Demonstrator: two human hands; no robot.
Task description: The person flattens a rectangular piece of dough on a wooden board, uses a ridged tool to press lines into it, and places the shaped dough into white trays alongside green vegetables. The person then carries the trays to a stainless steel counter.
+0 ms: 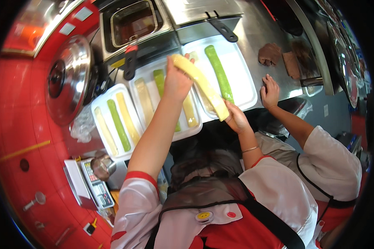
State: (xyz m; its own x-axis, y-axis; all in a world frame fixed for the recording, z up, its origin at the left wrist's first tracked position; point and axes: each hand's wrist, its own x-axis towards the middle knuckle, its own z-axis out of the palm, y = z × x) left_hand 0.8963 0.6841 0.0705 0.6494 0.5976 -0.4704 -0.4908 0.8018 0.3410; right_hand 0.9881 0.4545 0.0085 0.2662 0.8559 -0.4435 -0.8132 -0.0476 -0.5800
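Note:
A long, glossy yellow dough-like strip (202,85) spans between my two hands. My left hand (178,81) grips its far end, and my right hand (237,117) has hold of the near end. It hangs slantwise above the left part of the right white tray (243,77). In that tray lie a green strip (219,74) and a pale strip (207,101), partly covered by the held one. My left forearm hides part of the middle white tray (198,129), where several pale, green and yellow strips lie. The left white tray (97,105) holds a pale, a green and a yellow strip.
Behind the trays are a deep fryer basket (112,26) with a black handle (130,63) and another black handle (224,29). A co-worker's hand (270,92) rests at the counter edge, near brown cloths (269,54). A lidded pan (70,79) and a scale (103,194) are left.

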